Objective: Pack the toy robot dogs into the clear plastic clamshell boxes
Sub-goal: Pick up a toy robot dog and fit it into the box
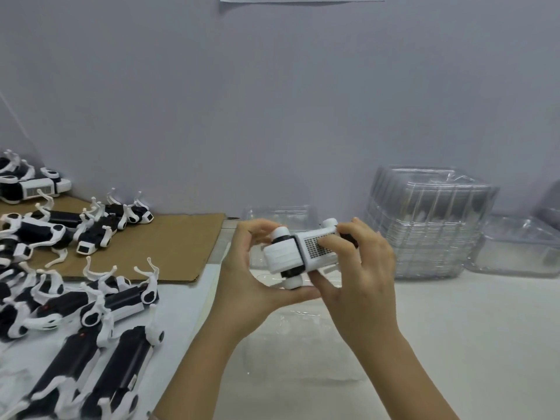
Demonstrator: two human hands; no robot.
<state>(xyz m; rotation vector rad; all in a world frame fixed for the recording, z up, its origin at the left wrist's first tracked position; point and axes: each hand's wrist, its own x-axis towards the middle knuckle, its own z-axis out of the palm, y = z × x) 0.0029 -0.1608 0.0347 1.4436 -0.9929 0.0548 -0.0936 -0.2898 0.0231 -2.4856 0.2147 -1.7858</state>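
Both hands hold one white-and-black toy robot dog (pixel 298 253) in the air above the table, belly side up with a grid label showing. My left hand (pixel 251 274) grips its head end, fingers curled round it. My right hand (pixel 357 268) grips the body, thumb on the label. Below them an open clear clamshell box (pixel 300 338) lies on the white table. A second clear box (pixel 281 213) sits behind the dog by the wall.
Several more robot dogs (pixel 91 322) lie at the left, some on a brown cardboard sheet (pixel 175 241). A tall stack of clear clamshell boxes (pixel 424 222) stands at the right by the wall, with another clear box (pixel 521 247) beside it.
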